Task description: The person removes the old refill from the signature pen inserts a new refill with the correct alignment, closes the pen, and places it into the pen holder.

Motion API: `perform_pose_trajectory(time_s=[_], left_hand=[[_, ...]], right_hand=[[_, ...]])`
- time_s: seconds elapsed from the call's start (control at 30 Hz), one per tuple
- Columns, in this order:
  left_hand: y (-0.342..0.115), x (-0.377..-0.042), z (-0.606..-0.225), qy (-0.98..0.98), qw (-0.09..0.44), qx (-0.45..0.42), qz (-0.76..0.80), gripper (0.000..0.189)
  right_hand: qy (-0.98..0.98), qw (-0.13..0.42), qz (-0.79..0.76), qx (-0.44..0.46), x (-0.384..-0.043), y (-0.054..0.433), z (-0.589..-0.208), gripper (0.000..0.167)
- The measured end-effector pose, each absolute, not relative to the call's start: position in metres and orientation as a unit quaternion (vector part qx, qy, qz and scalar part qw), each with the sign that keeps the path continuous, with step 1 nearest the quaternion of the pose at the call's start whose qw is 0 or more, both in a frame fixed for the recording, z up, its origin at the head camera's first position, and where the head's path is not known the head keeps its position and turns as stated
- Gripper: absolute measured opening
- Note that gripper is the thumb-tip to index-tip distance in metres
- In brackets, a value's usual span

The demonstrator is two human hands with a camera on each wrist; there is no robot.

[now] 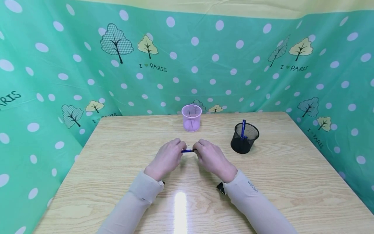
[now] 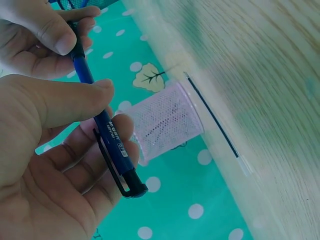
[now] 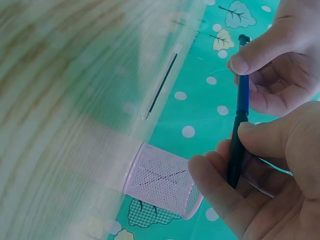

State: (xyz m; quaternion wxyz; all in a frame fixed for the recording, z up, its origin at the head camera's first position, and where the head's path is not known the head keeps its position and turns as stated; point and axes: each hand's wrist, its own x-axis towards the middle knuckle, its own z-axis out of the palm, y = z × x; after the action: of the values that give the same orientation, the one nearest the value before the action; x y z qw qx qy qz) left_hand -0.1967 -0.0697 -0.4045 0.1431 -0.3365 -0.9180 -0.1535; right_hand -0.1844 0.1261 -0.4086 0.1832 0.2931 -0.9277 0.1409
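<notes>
Both hands hold one blue and black pen (image 1: pixel 187 150) above the wooden table. My left hand (image 1: pixel 168 157) grips its blue barrel (image 2: pixel 86 70), thumb on top and fingers beneath, near the black clip end. With thumb and fingers, my right hand (image 1: pixel 211 159) pinches the black front section (image 3: pixel 237 147). Barrel and front section meet end to end between the hands. A thin dark refill (image 2: pixel 214 117) lies crosswise on the table beyond the hands; in the head view the hands mostly hide it.
Toward the table's back edge stands a pink mesh cup (image 1: pixel 191 125) with a thin dark stick inside. To the right, a black mesh cup (image 1: pixel 241 146) holds blue pens (image 1: pixel 243 128). A green dotted curtain (image 1: pixel 187 78) encloses the back and sides of the table (image 1: pixel 277 182).
</notes>
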Motion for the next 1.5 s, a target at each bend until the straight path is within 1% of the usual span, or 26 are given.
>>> perform_pose_trajectory(time_s=[0.3, 0.6, 0.93, 1.17, 1.5], left_hand=[[-0.0702, -0.1971, -0.4048, -0.919, 0.144, -0.336, -0.149, 0.024], [-0.0693, -0.1979, -0.4057, -0.919, 0.154, -0.345, -0.118, 0.013], [-0.0677, -0.1979, -0.4064, -0.926, 0.136, -0.340, -0.098, 0.011], [-0.0681, -0.1975, -0.4063, -0.923, 0.136, -0.344, -0.103, 0.005], [-0.0692, -0.1984, -0.4059, -0.918, 0.149, -0.348, -0.119, 0.010]], right_hand=[[-0.927, 0.182, 0.148, 0.291, -0.1846, 0.1258, -0.4084, 0.006], [-0.927, 0.184, 0.147, 0.292, -0.1846, 0.1258, -0.4081, 0.007], [-0.927, 0.186, 0.146, 0.292, -0.1846, 0.1258, -0.4090, 0.006], [-0.928, 0.184, 0.146, 0.290, -0.1844, 0.1259, -0.4088, 0.005], [-0.928, 0.184, 0.145, 0.291, -0.1842, 0.1256, -0.4085, 0.006]])
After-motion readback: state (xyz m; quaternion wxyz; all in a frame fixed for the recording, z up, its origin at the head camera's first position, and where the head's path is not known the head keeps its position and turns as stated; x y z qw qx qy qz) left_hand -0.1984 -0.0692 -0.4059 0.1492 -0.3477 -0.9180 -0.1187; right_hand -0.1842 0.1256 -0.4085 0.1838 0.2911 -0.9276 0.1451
